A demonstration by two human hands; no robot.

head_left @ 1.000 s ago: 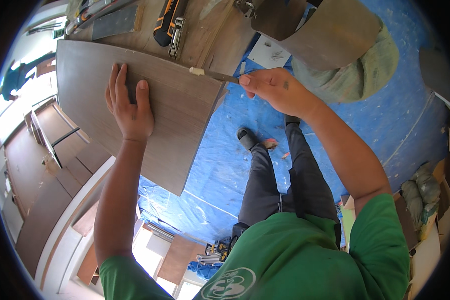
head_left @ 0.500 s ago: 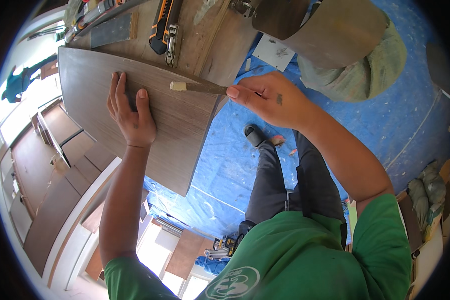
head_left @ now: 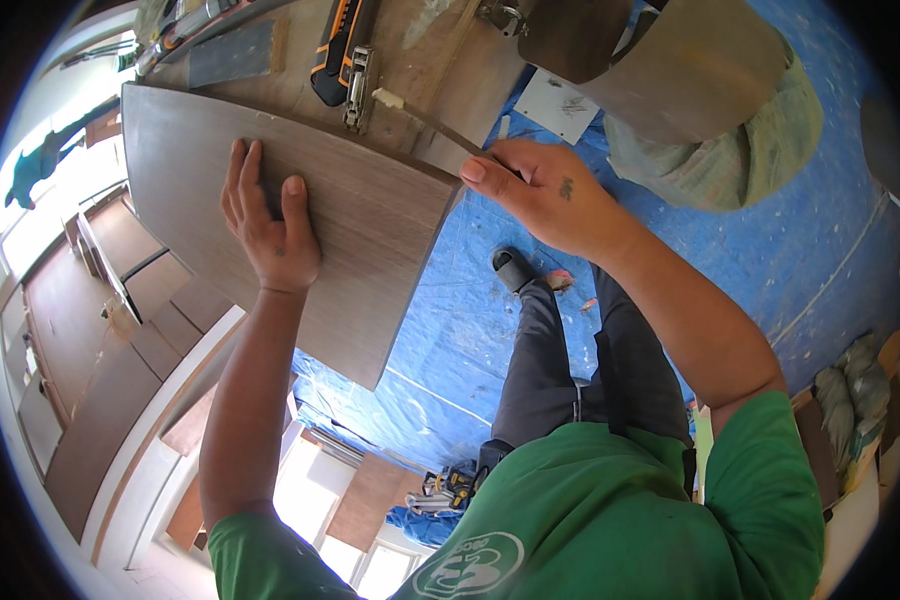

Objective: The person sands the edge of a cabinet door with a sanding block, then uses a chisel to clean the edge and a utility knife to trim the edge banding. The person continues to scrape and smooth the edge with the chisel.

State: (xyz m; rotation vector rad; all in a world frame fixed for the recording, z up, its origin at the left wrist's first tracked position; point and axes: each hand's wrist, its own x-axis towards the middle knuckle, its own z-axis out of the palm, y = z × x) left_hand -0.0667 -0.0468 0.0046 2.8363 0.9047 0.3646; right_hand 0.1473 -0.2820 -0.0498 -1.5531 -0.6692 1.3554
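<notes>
The left hand (head_left: 275,228) lies on a brown board (head_left: 370,250) at the counter's (head_left: 448,75) near edge, fingers apart. The right hand's (head_left: 560,200) fingers pinch a thin stick (head_left: 432,123) by the counter's right edge. The green shirt (head_left: 610,500) has a white badge (head_left: 473,563).

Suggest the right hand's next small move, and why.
Perhaps bring the thin strip to the far edge of the panel: the right hand pinches the strip, whose pale tip shows past that edge, and the left hand rests on the panel.
</notes>
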